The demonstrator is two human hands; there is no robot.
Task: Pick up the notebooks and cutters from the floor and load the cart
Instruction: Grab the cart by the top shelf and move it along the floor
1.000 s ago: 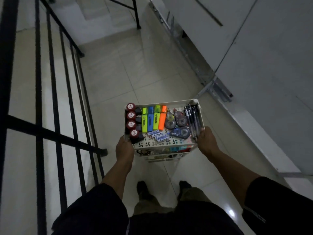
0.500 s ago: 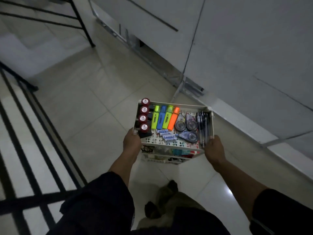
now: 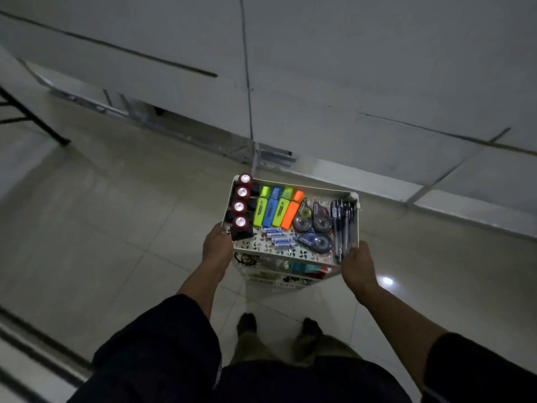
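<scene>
The left hand (image 3: 216, 242) grips the near-left corner of the cart (image 3: 290, 257) and the right hand (image 3: 356, 264) grips its near-right corner — fingers curled over the rim of the top tray. The tray holds four highlighters (image 3: 277, 207), pens (image 3: 343, 222) at the right and batteries (image 3: 277, 237) near the front; no notebooks or cutters can be made out on the tiled floor (image 3: 116, 213).

Dim indoor landing or corridor, likely office or institutional building. Glossy pale floor tiles (image 3: 122, 216) under my feet, ceiling light glare on them. Plain grey wall panels (image 3: 348, 68) ahead with metal track at base (image 3: 270, 155). Black metal railing post (image 3: 32, 117) at left. My cart (image 3: 290, 257) full of stationery: highlighters (image 3: 276, 207), pens (image 3: 343, 219).
</scene>
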